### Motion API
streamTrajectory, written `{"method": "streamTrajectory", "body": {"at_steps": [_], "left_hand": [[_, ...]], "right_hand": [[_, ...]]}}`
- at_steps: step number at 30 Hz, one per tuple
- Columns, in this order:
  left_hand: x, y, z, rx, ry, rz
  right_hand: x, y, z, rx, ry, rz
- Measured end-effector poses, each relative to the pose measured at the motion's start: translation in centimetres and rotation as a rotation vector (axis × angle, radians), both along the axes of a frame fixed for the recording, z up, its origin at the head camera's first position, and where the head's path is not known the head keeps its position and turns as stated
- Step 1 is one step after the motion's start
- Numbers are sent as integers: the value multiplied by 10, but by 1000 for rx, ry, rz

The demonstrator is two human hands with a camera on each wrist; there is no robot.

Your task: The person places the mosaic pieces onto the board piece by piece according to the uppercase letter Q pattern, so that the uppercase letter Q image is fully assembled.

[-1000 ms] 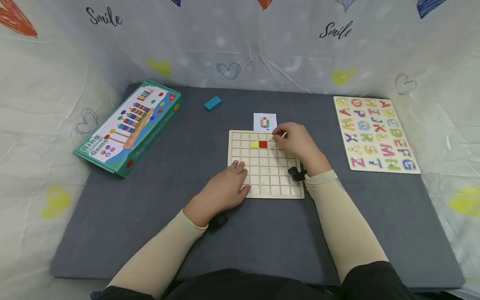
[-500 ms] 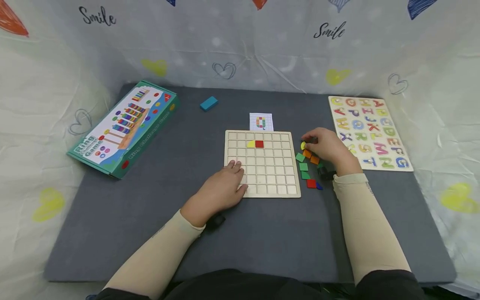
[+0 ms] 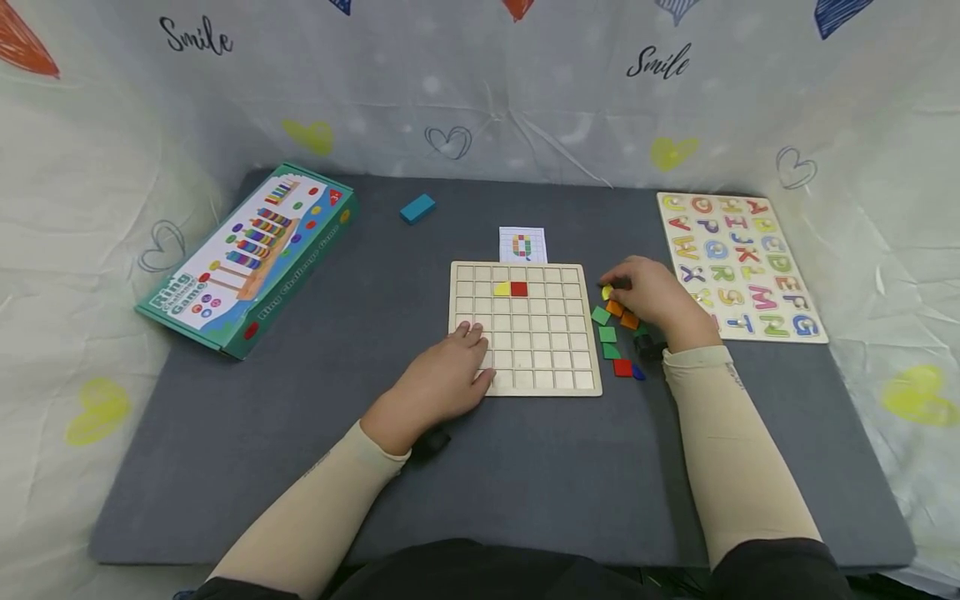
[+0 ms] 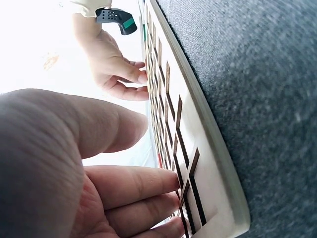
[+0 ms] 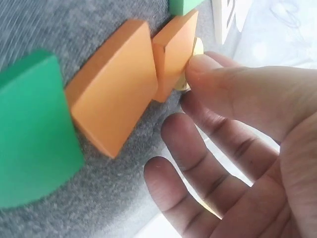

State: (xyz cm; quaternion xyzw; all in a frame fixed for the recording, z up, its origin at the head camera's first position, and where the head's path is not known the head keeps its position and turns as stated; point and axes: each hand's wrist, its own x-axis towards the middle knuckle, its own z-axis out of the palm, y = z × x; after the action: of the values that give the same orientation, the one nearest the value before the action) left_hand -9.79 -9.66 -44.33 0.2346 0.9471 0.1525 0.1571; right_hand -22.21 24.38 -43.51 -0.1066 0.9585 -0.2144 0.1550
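Head view has my left hand (image 3: pixel 435 382) resting on the wooden grid board (image 3: pixel 542 341), its fingers loose. In that board, a yellow tile (image 3: pixel 502 289) and a red tile (image 3: pixel 519 289) sit side by side. My right hand (image 3: pixel 654 298) is on the board's right, down by the gray table (image 3: pixel 525 483). Its thumb and pointing finger are close together at a loose yellow piece (image 3: pixel 607 292), but I can't tell if they pinch it. Two orange tiles (image 3: pixel 628 320) lie next to it.
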Motion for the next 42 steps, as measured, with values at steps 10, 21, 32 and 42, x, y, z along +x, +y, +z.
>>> {"method": "streamTrajectory", "body": {"at_steps": [10,21,32,42], "left_hand": [[1,0,1,7,2,2],[1,0,0,9,-4,-2],[2,-4,1,3,4,4],[1,0,3,9,-14,5]], "right_hand": [[-1,5,-3,-3,-12,2],[4,9,-3,-22,-21,-67],[15,-19,16,-151,112,-136],[12,-67,16,-290,48,-168]]}}
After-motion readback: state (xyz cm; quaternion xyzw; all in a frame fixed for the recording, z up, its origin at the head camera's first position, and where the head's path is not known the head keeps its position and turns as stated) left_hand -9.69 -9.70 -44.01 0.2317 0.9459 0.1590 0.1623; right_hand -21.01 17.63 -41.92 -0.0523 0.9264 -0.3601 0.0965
